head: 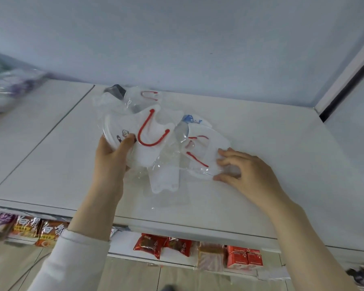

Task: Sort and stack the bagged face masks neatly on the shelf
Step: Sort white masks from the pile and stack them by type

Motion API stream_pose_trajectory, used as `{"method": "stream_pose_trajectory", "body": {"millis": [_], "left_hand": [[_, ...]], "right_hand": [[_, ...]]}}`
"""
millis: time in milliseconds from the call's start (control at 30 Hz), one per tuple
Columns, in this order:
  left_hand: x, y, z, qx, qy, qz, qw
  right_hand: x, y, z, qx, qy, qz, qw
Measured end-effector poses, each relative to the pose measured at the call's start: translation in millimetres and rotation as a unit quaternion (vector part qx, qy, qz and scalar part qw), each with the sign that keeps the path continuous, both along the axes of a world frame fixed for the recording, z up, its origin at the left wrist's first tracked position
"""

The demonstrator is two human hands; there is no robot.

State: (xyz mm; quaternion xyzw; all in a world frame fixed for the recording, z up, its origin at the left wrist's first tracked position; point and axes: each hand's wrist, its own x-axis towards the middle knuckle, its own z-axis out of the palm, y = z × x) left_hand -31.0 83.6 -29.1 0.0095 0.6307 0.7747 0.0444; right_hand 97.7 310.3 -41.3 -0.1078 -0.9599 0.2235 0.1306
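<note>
Head view looks down on your two hands over a white shelf (261, 143), where a loose heap of bagged masks (166, 143) lies near the middle. Your left hand (111, 158) grips one bagged mask (143, 133) at its left edge: the thumb presses on top beside a small printed cartoon figure, and the other fingers are tucked beneath, out of sight. That mask is white with a red ear loop (150, 133) and is tilted up off the heap. Your right hand (248, 175) rests on the right side of the heap with its fingers (225, 153) spread, tips touching the clear wrapper of another mask (200, 152) with red loops; it pins the wrapper flat and does not close around it. Further back lie a mask with blue print (191, 119) and a dark one (116, 90), partly covered by the others. Blurred packets (11, 89) sit at the far left of the shelf. Below the shelf's front edge, a lower tier holds red snack packs (162, 245) and red cartons (244, 257). A white sleeve (72, 263) covers your left forearm.
</note>
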Motion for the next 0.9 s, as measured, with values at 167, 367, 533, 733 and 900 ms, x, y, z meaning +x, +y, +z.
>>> {"method": "stream_pose_trajectory", "body": {"millis": [167, 367, 533, 733, 900], "left_hand": [[-2, -1, 5, 0.017, 0.004, 0.014, 1.000], [7, 16, 6, 0.027, 0.012, -0.009, 1.000], [34, 50, 1, 0.009, 0.031, -0.064, 0.997], [69, 81, 5, 0.054, 0.062, -0.081, 0.993], [67, 76, 8, 0.034, 0.105, -0.065, 0.992]], "right_hand": [[16, 16, 13, -0.143, 0.167, -0.083, 0.972], [21, 20, 46, -0.526, 0.306, -0.237, 0.757], [17, 9, 53, -0.684, 0.252, -0.216, 0.649], [1, -33, 28, -0.594, 0.186, -0.251, 0.741], [-4, -68, 19, -0.370, 0.143, -0.191, 0.898]]}}
